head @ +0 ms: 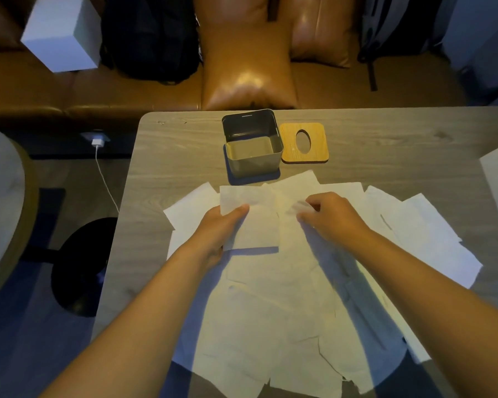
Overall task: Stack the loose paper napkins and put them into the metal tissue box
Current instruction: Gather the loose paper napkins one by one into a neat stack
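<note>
A: Hands first. What's the left hand [219, 228] doing?

B: Centre of the frame, thumb on top of one napkin [249, 216], fingers under it. It holds that sheet slightly lifted; there's a shadow along the sheet's lower edge.

A: Right hand [331, 215]?

B: Just right of centre, fingers curled down, pinching at a napkin in the pile. Fingertips are blurred, so I can't tell how much paper it has.

A: The rest of the napkins?

B: The loose napkins [285, 311] are spread overlapping across the middle and lower frame, fanning to the right edge of the table [170, 156].

A: Tissue box?

B: The metal tissue box [252, 143] is upper centre, above the pile, open on top, nothing white inside. It sits on a dark blue mat [253, 178]. Its wooden lid [303, 142], with an oval hole, lies flat just beside the box on the right.

A: Background?

B: A brown leather sofa [242, 67] across the top, a white box [64, 33] upper left, a dark backpack [153, 38] next to it, and a charger cable [104, 173] at left.
</note>
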